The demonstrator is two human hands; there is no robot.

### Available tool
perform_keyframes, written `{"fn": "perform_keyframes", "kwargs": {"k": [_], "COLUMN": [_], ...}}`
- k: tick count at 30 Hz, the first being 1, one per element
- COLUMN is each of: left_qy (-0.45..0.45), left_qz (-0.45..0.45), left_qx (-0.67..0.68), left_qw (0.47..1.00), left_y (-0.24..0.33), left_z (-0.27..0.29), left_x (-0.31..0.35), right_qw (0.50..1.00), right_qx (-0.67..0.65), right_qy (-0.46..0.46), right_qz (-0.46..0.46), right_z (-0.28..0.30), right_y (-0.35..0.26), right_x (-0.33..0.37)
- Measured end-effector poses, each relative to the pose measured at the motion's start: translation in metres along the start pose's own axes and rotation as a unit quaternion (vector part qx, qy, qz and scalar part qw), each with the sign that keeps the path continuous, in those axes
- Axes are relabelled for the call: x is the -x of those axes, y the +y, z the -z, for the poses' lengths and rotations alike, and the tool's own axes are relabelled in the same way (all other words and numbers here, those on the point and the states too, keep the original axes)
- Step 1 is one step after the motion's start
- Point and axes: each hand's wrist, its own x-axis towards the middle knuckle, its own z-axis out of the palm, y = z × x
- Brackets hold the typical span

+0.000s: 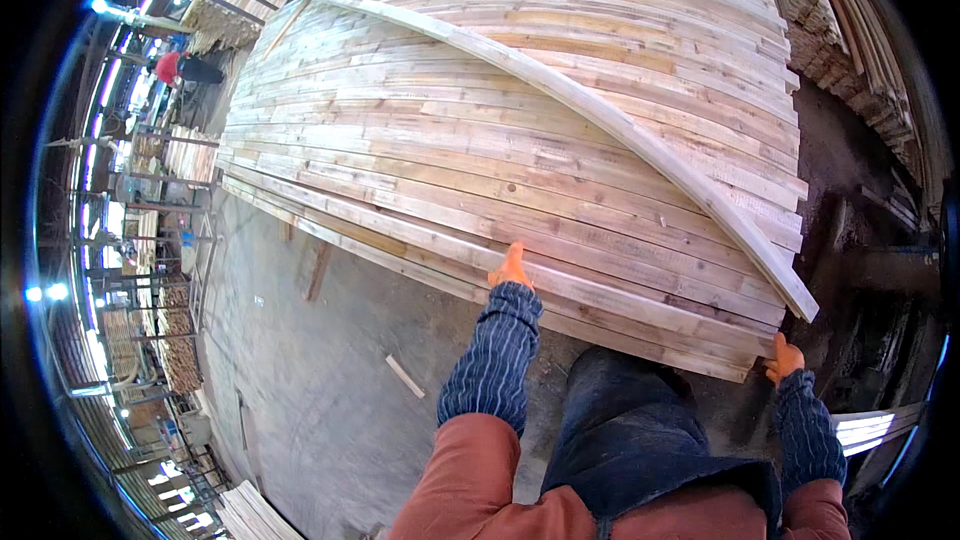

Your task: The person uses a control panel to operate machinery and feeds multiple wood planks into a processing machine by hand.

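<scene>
A broad layer of long, pale wooden planks (480, 130) lies side by side in front of me. Along its near edge, one wooden plank (620, 292) sits slightly raised above its neighbours. My left hand (510, 267) grips this plank partway along, its thumb pointing away from me and its other fingers mostly hidden. At the plank's right end, my right hand (785, 358) is closed around the tip, and its fingers show only in part. A single loose board (600, 115) rests diagonally across the top of the layer.
More stacked lumber (835, 30) stands at the far right. A small wood strip (405, 376) lies on the concrete floor (320, 390) to my left. Farther off at the upper left, a person in red (175, 67) bends near other wood piles (225, 5).
</scene>
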Motion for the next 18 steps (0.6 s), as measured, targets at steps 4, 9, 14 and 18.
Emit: {"fn": "perform_keyframes", "kwargs": {"k": [4,9,14,18], "left_qy": [-0.033,-0.051,-0.125,-0.156], "left_qz": [-0.037,-0.002,-0.056,-0.152], "left_qx": [0.173,0.497,0.462,0.445], "left_qw": [0.984,0.866,0.876,0.869], "left_y": [-0.008,-0.001,0.040,0.084], "left_z": [0.005,-0.048,-0.083,-0.137], "left_x": [0.036,0.148,0.201,0.153], "right_qw": [0.995,0.967,0.951,0.934], "right_qx": [-0.028,-0.221,-0.242,-0.190], "right_qy": [0.070,0.104,0.101,0.124], "right_qz": [0.072,0.066,0.165,0.276], "right_z": [0.059,0.146,0.170,0.144], "right_y": [0.051,0.084,0.070,0.050], "right_x": [-0.056,-0.086,-0.076,-0.071]}}
